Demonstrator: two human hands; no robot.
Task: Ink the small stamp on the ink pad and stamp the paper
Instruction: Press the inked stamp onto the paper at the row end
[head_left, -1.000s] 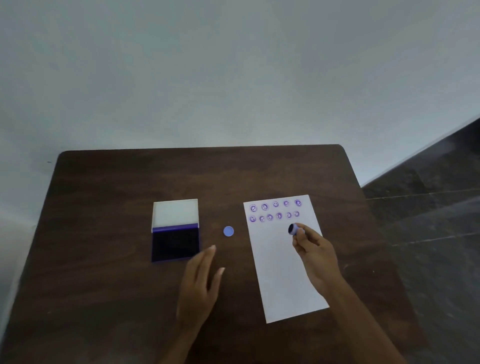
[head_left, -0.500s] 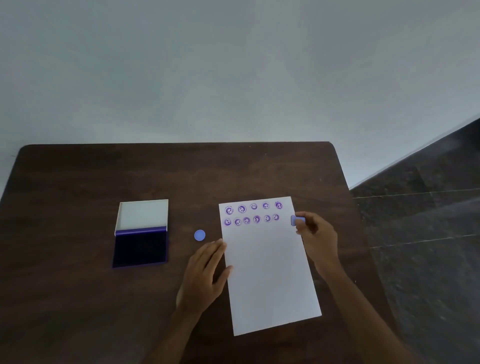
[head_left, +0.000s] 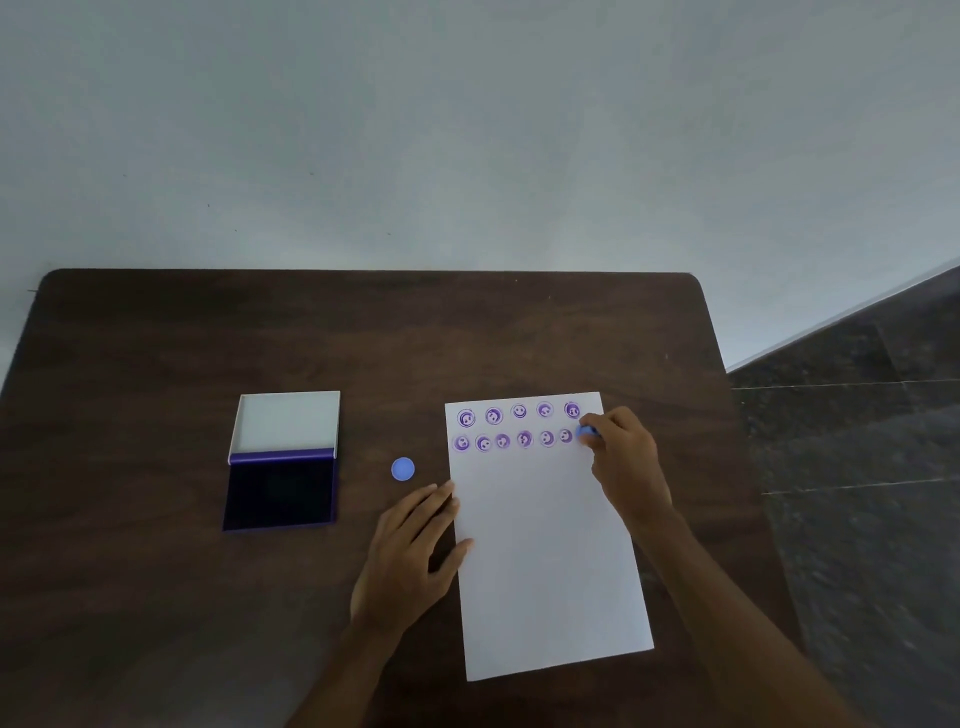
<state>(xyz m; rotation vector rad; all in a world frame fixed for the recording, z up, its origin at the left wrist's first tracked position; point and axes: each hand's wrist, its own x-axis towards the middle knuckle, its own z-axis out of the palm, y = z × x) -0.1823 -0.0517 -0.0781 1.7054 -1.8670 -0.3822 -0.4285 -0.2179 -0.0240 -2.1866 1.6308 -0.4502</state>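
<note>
The right hand (head_left: 626, 462) has carried the small blue round stamp (head_left: 587, 431) to the white paper sheet's (head_left: 545, 561) right edge — pinching it, pressing another print; the left hand (head_left: 410, 551), flat and released, now steadies the left edge.

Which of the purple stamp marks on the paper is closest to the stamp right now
The last mark at the right end of the lower row. The small stamp in the right hand sits just beside it.

Illumination dim, diffuse, cool; shadows faint. Wide-angle distortion bows the dark brown wooden table (head_left: 208, 338) edges; corners soft.
</note>
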